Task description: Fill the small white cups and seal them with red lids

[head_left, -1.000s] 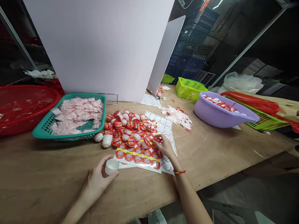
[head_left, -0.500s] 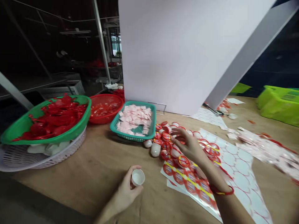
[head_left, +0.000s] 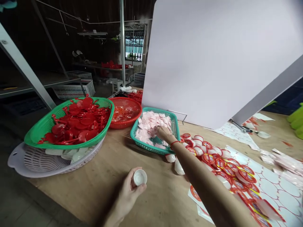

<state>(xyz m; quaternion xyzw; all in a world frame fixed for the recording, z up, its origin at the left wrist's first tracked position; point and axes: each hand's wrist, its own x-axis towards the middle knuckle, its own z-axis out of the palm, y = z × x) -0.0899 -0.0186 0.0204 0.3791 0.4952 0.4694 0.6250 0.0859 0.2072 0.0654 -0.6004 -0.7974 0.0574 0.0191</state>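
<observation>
My left hand (head_left: 129,190) is closed around a small white cup (head_left: 140,177), its open mouth facing up toward me, above the wooden table. My right hand (head_left: 164,134) reaches into a teal basket (head_left: 175,126) of small pinkish-white packets (head_left: 153,119). Its fingers are bent together among the packets, and what the fingertips pinch is hidden. Beneath my right forearm lies a spread of small white cups with red printed lids (head_left: 220,163). A white cup (head_left: 179,167) rests beside the forearm, partly covered by it.
A green basket of red plastic pieces (head_left: 82,121) sits on a pale basket (head_left: 16,164) at the left. Behind stands a red basket (head_left: 139,108). A white panel (head_left: 201,63) rises at the back. Cut label sheets (head_left: 284,183) and loose packets (head_left: 288,170) lie at the right.
My right hand has moved left from the lidded cups into the teal basket. My left hand keeps hold of the white cup. The view has turned left.
</observation>
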